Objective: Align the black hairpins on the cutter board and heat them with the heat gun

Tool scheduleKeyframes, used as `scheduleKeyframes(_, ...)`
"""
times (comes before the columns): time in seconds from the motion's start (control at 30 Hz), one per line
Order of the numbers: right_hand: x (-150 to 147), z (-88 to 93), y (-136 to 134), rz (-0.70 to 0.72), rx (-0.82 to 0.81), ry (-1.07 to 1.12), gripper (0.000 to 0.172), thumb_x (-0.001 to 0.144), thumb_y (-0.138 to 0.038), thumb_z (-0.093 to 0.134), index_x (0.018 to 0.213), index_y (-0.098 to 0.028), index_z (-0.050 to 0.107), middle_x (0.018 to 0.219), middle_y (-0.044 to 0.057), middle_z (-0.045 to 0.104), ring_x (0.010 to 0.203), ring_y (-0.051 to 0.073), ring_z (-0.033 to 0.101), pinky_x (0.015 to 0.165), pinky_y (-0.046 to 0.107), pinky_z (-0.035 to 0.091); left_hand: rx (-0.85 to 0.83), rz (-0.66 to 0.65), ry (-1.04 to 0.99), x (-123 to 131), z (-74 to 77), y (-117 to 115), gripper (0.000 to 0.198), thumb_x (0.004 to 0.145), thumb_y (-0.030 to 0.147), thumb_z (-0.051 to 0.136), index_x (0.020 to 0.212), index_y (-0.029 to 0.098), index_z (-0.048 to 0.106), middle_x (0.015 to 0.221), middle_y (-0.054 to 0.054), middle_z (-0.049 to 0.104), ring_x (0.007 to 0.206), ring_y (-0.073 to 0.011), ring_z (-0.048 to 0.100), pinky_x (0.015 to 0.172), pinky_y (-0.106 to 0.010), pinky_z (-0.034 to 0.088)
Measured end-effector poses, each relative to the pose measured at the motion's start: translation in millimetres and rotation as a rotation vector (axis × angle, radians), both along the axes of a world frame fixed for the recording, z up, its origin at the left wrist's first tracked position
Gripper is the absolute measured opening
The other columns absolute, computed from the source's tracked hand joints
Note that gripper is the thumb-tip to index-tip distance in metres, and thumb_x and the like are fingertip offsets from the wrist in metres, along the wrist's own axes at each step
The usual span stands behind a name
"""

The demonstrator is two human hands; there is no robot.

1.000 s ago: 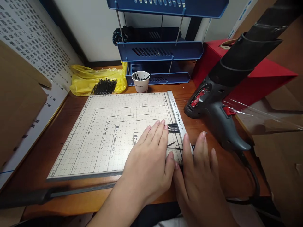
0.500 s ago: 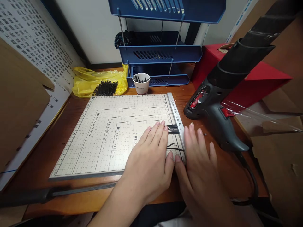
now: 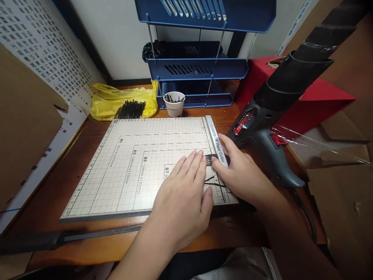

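Note:
My left hand (image 3: 183, 190) lies flat on the paper cutter (image 3: 99, 175), fingers stretched out together. From under its fingertips stick out several thin black strips (image 3: 209, 160), side by side, reaching toward the cutter's metal guide bar (image 3: 216, 140). My right hand (image 3: 239, 167) is at that bar, thumb and index finger apart; the thumb tip touches the strips near the bar and the index finger lies beyond it. The other right fingers are hidden. Two loose black pieces (image 3: 215, 184) rest on the board below. The cutter's blade arm (image 3: 101, 233) is swung out along the front edge.
A heat gun (image 3: 268, 136) stands at the right before a red box (image 3: 314, 93). Behind the board are a paper cup (image 3: 174, 109) of black pieces, a pile of black strips (image 3: 131, 109) on a yellow bag (image 3: 101, 99), and a blue tray rack (image 3: 198, 69). Cardboard (image 3: 26, 128) borders the left.
My right hand has moved up along the bar, from lying flat beside it to thumb and index finger at the strips' ends. My left hand has stayed in place.

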State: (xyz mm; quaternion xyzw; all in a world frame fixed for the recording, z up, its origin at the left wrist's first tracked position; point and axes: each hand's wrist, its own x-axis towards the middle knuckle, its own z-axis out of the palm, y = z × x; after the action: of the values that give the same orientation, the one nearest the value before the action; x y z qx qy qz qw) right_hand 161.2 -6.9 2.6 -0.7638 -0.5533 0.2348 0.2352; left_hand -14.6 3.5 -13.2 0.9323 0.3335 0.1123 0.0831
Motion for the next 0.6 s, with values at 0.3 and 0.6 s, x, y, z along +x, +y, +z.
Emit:
scheduleKeyframes(0.3,-4.0,1.2,-3.4,0.022,-0.068,-0.061,0.068,0.096,-0.041,0.046,0.16,-0.025,0.029,0.129,0.016,0.067,0.117,0.04,0.066,0.092,0.054,0.052,-0.009,0.005,-0.004,0.8,0.4,0.3,0.06,0.104,0.033,0.035,0.157,0.004,0.037,0.166,-0.013,0.032,0.156,-0.0229,0.024,0.13,-0.045,0.023)
scheduleKeyframes(0.6,-1.3,1.1,0.3,0.0,0.018,0.011,0.065,0.091,-0.036,0.054,0.153,-0.031,0.035,0.121,0.008,0.072,0.109,0.035,0.069,0.095,0.051,0.053,-0.004,0.004,-0.005,1.2,0.4,-0.8,0.059,0.104,0.032,0.036,0.157,0.005,0.037,0.166,-0.012,0.032,0.156,-0.0221,0.025,0.13,-0.044,0.024)
